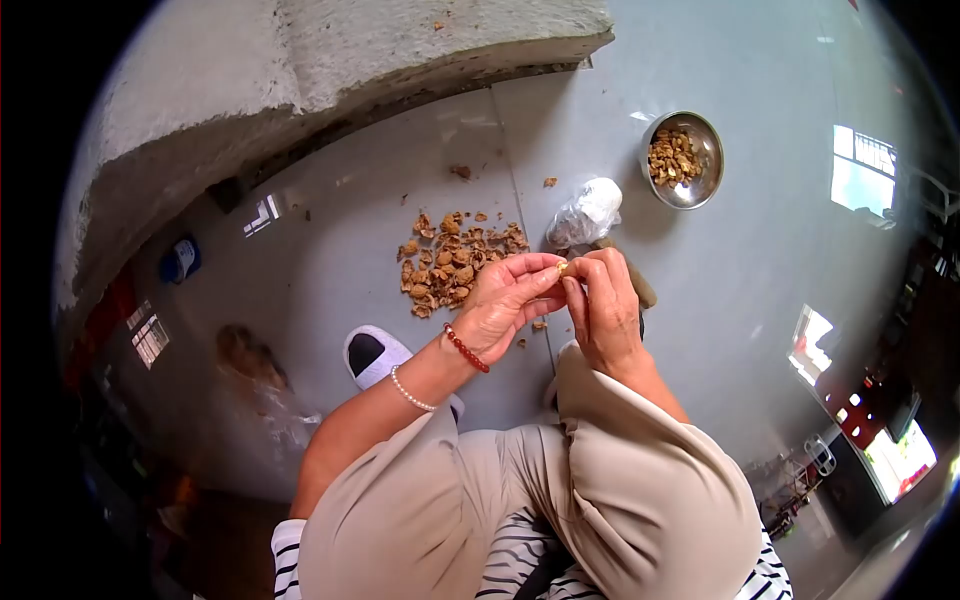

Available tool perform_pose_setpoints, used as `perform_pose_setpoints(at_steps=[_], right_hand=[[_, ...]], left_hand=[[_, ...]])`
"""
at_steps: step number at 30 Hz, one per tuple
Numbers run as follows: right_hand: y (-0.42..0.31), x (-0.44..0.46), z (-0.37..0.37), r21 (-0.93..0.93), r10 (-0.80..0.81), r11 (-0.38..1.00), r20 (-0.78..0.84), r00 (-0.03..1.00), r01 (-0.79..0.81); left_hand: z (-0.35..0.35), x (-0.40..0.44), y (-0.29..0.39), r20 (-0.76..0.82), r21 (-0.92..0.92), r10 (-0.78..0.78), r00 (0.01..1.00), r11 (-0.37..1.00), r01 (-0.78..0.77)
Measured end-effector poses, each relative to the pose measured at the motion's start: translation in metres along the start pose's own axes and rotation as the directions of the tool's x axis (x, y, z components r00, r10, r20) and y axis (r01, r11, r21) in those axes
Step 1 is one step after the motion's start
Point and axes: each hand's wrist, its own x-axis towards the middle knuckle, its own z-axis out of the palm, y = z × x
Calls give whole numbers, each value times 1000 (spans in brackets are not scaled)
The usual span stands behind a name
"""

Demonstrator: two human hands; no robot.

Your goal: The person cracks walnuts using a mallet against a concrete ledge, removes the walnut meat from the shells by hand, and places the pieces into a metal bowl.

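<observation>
Between my fingertips is a small pale yellow piece of walnut [562, 267], held over the floor in front of my knees. My left hand [505, 305], with bead bracelets on the wrist, pinches it from the left. From the other side, the thumb and fingers of my right hand [605, 305] close on the same piece. Cracked walnut shells and whole-looking walnuts lie in a pile [445, 262] just beyond my left hand. Farther off to the right stands a metal bowl [713, 160] with walnut kernels [672, 155] inside.
A white bundle in clear plastic [588, 212] lies beyond my right hand. Beside it is a brown, rod-like object [640, 285], partly hidden by that hand. A rough concrete ledge [350, 60] crosses the upper left. A slippered foot [375, 355] rests on the grey floor [590, 110].
</observation>
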Motion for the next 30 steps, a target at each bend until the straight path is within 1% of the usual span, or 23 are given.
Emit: perform_pose_setpoints(at_steps=[2,3,4,5,6,7,8,9,11,13,14,15,16,18,21,24,30], right_hand=[[3,-2,-7,111,62,992,-12,998,-60],[5,-1,-12,132,95,987,-56,994,-87],[5,3,-20,123,169,980,-122,978,-154],[12,9,-28,89,195,980,-208,958,-180],[22,15,-35,77,298,955,-295,908,-288],[34,24,-44,78,386,921,-336,859,-383],[50,34,-49,-20,278,948,-433,858,-317],[67,41,-56,-142,176,956,-424,888,-257],[73,52,-61,-232,118,947,-392,912,-222],[46,49,-60,-79,190,971,-325,927,-227],[30,44,-55,73,232,972,-204,951,-221],[22,36,-49,256,244,937,6,970,-237],[10,31,-43,318,228,907,179,957,-276],[2,24,-30,424,208,835,347,914,-351],[5,17,-15,440,144,856,299,943,-270],[10,16,-11,453,131,855,282,950,-252],[14,18,-9,571,228,696,400,888,-435]], left_hand=[[5,1,-1,5,19,-10,1000,1000,10],[5,0,0,20,26,-8,1000,1000,7],[7,-3,1,24,31,-10,1000,999,9],[8,-5,1,28,40,-11,1000,999,10],[5,-6,0,35,54,-13,999,998,11],[4,-6,1,31,67,5,999,998,-8],[2,-8,2,28,79,20,999,997,-22],[1,-9,3,28,91,32,999,995,-34],[-5,-10,4,33,99,84,996,991,-86],[-9,-14,7,8,138,147,989,979,-147],[-10,-15,10,15,145,158,987,977,-158],[-11,-16,11,13,153,168,986,974,-168],[-12,-16,12,16,164,180,983,970,-181],[-11,-16,18,29,188,187,982,964,-189],[-17,-14,16,47,214,226,973,949,-231],[-14,-17,20,24,281,229,973,933,-226],[-11,-16,24,34,435,278,960,860,-265]])
